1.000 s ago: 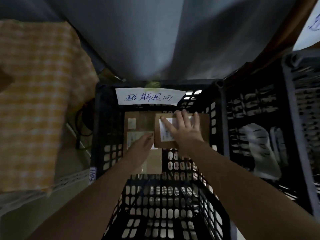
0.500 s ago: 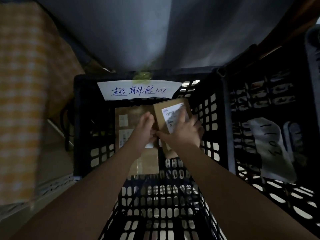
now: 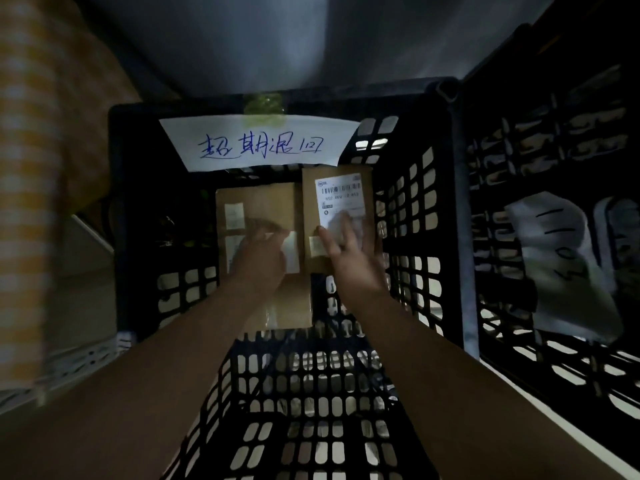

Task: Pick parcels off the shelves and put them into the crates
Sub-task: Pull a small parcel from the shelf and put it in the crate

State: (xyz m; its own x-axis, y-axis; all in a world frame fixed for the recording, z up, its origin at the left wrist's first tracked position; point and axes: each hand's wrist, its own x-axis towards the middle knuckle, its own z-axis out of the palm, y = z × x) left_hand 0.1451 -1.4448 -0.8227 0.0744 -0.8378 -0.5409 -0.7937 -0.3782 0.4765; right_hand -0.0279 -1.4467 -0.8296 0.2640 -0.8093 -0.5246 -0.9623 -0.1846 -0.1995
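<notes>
Pressing flat and uncurled on the small brown cardboard parcel (image 3: 339,195) in the black plastic crate (image 3: 408,209), the right hand (image 3: 353,261) gripped nothing; the left hand (image 3: 259,258) was too blurred to read. The parcel was probably light and stiff: grasp its edges.

I see yellow-checked cloth (image 3: 31,168), blurred, far left; white paper sign (image 3: 259,143) with blue handwriting, green tape (image 3: 265,105) at its top.

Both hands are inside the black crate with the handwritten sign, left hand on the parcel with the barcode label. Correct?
Wrong hand. The head view shows the right hand on the parcel with the barcode label; the left hand lies on the larger parcel beside it. Both hands are indeed inside the black crate with the handwritten sign.
</notes>
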